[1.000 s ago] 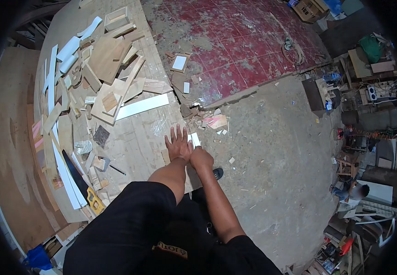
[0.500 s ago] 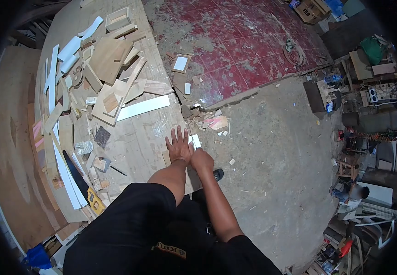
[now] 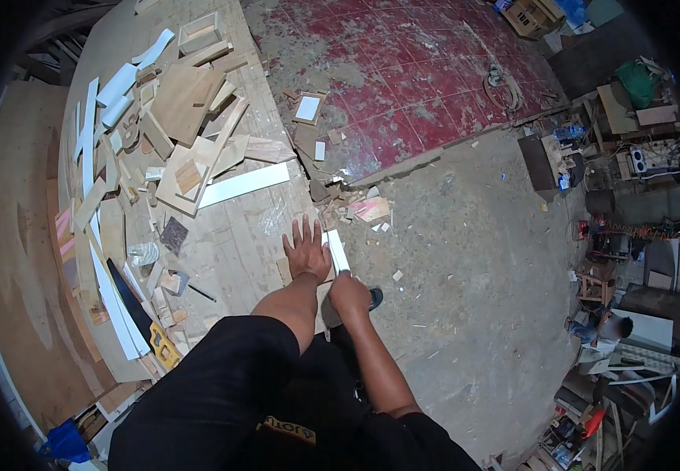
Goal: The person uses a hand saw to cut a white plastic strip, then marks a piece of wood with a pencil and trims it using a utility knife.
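My left hand (image 3: 306, 255) lies flat with its fingers spread, pressing on a small wooden board (image 3: 283, 270) at the workbench's edge; the palm hides most of that board. Along the edge, just right of the left hand, a narrow white strip (image 3: 337, 250) sticks out. My right hand (image 3: 350, 295) is a closed fist at the near end of this strip. Whatever its fingers hold there is hidden by the hand.
The workbench (image 3: 238, 228) carries a longer white strip (image 3: 246, 186), a heap of wood offcuts (image 3: 187, 102), a handsaw (image 3: 140, 302) and a pencil (image 3: 202, 293). Scraps (image 3: 370, 209) litter the floor to the right. A person (image 3: 603, 328) sits far right.
My right hand has slid toward my body along the white strip, so more of the strip shows. The left hand stays in place.
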Demonstrator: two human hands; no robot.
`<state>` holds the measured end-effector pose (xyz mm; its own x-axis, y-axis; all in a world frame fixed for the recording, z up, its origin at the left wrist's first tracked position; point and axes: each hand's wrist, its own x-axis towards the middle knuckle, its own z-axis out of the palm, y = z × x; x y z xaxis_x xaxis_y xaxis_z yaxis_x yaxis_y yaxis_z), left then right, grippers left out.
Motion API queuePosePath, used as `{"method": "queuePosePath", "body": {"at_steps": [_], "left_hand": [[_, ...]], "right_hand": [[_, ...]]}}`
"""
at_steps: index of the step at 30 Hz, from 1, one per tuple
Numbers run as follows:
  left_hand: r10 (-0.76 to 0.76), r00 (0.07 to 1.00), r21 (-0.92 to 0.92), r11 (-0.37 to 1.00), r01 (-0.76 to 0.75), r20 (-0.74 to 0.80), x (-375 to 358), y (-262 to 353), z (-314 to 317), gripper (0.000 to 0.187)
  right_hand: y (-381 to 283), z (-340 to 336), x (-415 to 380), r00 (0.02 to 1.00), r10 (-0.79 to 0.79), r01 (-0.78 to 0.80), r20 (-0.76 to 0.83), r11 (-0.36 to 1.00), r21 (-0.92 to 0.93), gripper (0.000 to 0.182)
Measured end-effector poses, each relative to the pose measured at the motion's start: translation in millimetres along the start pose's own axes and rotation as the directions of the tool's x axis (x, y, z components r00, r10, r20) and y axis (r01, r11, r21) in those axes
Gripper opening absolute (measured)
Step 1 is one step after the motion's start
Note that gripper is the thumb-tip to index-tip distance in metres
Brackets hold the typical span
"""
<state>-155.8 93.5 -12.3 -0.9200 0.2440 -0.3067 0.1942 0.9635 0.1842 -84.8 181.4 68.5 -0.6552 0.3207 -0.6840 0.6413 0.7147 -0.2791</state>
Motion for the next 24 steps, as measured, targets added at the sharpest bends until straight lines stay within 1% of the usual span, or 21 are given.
{"method": "queuePosePath", "body": {"at_steps": [2,4,5,8,10,13,16,20,21,22,23,24], "left_hand": [[0.001,1.000,-0.003,1.000,-0.001,-0.001,1.8,-2.6,-0.4,0.066],[-0.011,0.998,-0.040,0.999,0.014,0.058,7.0,-4.2,5.4,0.066],[-0.012,0.998,-0.042,0.999,0.014,0.059,6.4,-4.0,7.2,0.066],[-0.007,1.000,-0.026,1.000,0.008,0.027,3.2,-1.6,5.4,0.066],[-0.017,1.000,0.047,0.999,0.016,0.013,1.4,-1.2,3.7,0.066],[-0.015,1.000,0.035,0.999,0.015,0.024,1.4,-1.8,2.8,0.066],[-0.016,1.000,0.038,0.999,0.015,0.017,1.3,-2.0,3.5,0.066],[-0.004,1.000,0.005,1.000,0.004,-0.005,4.5,-5.1,6.9,0.066],[0.000,1.000,-0.014,1.000,0.000,0.018,8.1,-8.8,15.5,0.067],[0.004,0.999,-0.034,0.999,-0.003,0.040,11.0,-11.0,21.7,0.067],[0.003,0.999,-0.032,0.999,-0.002,0.037,12.5,-12.1,24.3,0.067],[0.002,0.999,-0.040,0.999,-0.001,0.037,13.0,-12.9,26.2,0.067]], "right_hand": [[-13.5,-2.0,25.4,0.999,-0.037,0.037,0.003,0.999,0.030,0.039],[-22.7,0.9,47.0,0.999,-0.039,0.040,-0.011,0.998,0.044,0.041],[-22.5,2.9,51.8,0.999,-0.038,0.039,-0.023,0.998,0.053,0.043],[-14.9,-2.8,37.4,0.999,-0.034,0.034,-0.007,0.999,0.033,0.040],[-0.3,-1.1,17.7,1.000,-0.010,0.010,0.014,1.000,0.019,0.038],[11.9,-4.3,-15.0,0.999,0.031,-0.031,0.043,1.000,-0.006,0.036],[6.2,-8.9,-17.8,0.998,0.031,-0.029,0.055,0.999,-0.021,0.036],[-27.3,-25.8,19.4,0.997,0.007,-0.007,0.076,1.000,0.002,0.043],[-31.4,-21.4,33.8,0.997,0.004,-0.004,0.077,1.000,0.004,0.043],[-31.9,-11.6,53.1,0.997,-0.017,0.019,0.080,1.000,-0.024,0.047],[-32.1,-5.6,63.0,0.996,-0.038,0.042,0.084,0.998,-0.052,0.052],[-32.7,-6.8,60.2,0.996,-0.039,0.043,0.084,0.998,-0.050,0.052]]}}
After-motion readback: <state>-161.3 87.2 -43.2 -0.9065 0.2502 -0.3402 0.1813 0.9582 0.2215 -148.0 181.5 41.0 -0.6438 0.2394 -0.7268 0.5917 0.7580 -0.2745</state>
